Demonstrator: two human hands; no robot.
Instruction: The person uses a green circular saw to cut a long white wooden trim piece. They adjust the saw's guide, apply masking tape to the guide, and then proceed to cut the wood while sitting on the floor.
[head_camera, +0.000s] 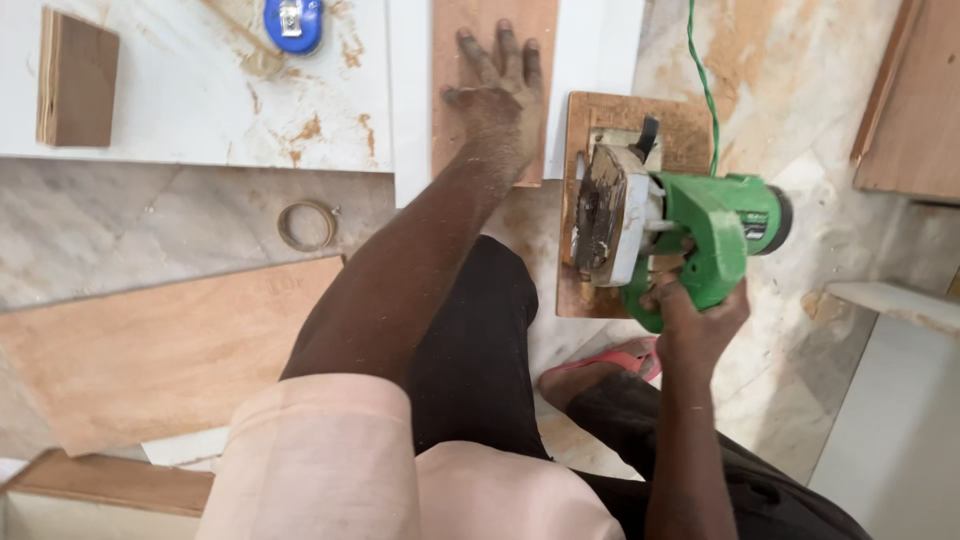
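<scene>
The right hand (690, 318) is wrapped tight round the handle of a green saw (690, 225), fingers closed on the grip so that only the knuckles and back of the hand show. The saw, a power tool with a grey blade guard, sits on a small brown base board (575, 270), and its motor end points away from the person's body to the right. A green cord (703, 85) runs from the top of the saw up out of view. Just left of the saw the left hand (500, 95) lies flat, fingers spread and palm down, pressing on a narrow plank (450, 100); it grips nothing, and it is dusted with sawdust. The plank rests against the edge of a white board (200, 100) further left of the saw, stained with brown dust. On that board, well left of the saw, lie a small wood block (78, 78) and a blue tape measure (293, 22). Below the white board a ring (306, 225) lies on the marble floor (150, 230), and lower still a large plywood sheet (160, 350). Below the saw a foot in a pink sandal (625, 358) rests on the floor. Right of the saw another wood panel (915, 110) leans at the edge.
</scene>
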